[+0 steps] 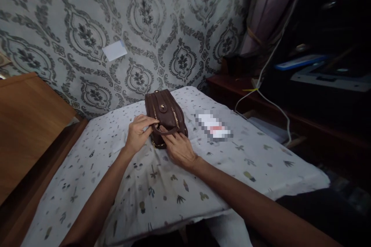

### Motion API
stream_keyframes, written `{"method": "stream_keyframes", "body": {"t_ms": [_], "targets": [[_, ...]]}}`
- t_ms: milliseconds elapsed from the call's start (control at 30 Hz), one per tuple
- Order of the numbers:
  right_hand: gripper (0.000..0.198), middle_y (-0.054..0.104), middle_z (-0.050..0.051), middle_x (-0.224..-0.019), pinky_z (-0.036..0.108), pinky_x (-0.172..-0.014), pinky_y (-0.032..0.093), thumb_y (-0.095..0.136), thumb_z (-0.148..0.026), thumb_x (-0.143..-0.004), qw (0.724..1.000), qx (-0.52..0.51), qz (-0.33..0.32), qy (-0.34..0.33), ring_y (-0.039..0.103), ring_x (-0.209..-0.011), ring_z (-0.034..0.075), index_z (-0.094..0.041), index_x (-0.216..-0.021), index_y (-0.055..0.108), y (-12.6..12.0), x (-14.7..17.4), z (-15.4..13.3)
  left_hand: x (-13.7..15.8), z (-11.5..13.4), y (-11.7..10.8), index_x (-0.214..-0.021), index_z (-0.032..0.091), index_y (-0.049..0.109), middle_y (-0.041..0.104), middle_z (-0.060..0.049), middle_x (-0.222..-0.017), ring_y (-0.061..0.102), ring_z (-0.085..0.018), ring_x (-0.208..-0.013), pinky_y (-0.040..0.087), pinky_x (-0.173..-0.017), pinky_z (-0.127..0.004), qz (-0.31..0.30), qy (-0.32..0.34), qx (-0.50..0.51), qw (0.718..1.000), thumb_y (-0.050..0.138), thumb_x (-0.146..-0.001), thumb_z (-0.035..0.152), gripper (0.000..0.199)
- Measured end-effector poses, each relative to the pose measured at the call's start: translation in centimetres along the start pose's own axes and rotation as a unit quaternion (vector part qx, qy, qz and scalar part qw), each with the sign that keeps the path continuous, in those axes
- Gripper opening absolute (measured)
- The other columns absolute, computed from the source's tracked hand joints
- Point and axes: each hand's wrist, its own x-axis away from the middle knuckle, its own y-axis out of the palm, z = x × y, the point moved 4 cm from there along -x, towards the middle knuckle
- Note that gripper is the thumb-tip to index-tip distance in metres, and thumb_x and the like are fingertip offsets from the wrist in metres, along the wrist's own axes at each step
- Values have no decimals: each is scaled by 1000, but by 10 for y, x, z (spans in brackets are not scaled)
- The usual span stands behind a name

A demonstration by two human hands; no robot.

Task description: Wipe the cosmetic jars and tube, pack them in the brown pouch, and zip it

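Hands: left (138,132) pinches brown bag (165,115) strap; right (180,147) grips bag's near end.

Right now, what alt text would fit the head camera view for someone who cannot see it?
Two bare hands, left hand and right hand, touch a small brown handbag on a table under a white leaf-print cloth. Patterned grey wallpaper fills the background.

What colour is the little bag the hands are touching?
The bag is dark brown with gold-coloured trim, seen in the head view.
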Motion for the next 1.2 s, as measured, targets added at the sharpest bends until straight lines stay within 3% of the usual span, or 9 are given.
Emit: {"method": "stream_keyframes", "body": {"t_ms": [300,433,533,633,900,1100,1200], "targets": [[67,47,11,-154,37,-89,42,49,-9,-87,1000,-27,14,-4,54,-118,25,-15,-152,38,1,4,3,1,10,1,-100,22,76,77,-7,-94,64,-21,-88,49,-82,-38,-26,78,-59,995,59,-89,11,23],[64,53,13,-149,38,-86,43,48,-9,-87,999,-25,24,-18,56,-112,26,-13,-151,40,-2,5,2,4,6,4,-97,22,77,76,-6,-90,66,-19,-86,51,-81,-34,33,-19,15,999,62,-89,16,18],[66,57,13,-144,39,-85,45,47,-9,-87,999,-33,20,-28,56,-102,26,-12,-152,38,-4,6,3,6,1,9,-93,21,77,74,-5,-88,66,-18,-86,51,-81,-31,89,-117,77,986,64,-87,20,14],[69,51,9,-150,39,-87,44,47,-7,-86,998,-42,19,-37,54,-102,24,-15,-153,37,-4,6,5,6,-1,12,-91,20,77,73,-4,-89,66,-17,-87,51,-82,-30,109,-166,115,973,66,-85,21,13],[67,42,6,-158,39,-82,43,47,-6,-86,999,-7,4,-32,53,-101,25,-15,-151,40,-3,4,2,-3,2,12,-88,18,77,73,-3,-86,66,-16,-82,50,-78,-27,109,-177,79,975,63,-82,15,16],[63,54,11,-147,39,-80,41,46,-10,-91,1000,-2,17,25,53,-98,25,-17,-153,37,-5,4,7,-8,5,13,-87,20,76,72,-3,-84,65,-18,-85,50,-79,-30,92,-157,27,983,61,-83,15,16],[66,55,12,-146,39,-82,42,46,-9,-89,1000,-10,22,20,53,-100,25,-17,-154,36,-6,7,10,-9,5,13,-86,20,76,73,-3,-85,65,-18,-84,50,-79,-30,91,-159,38,982,61,-82,15,16]]}}
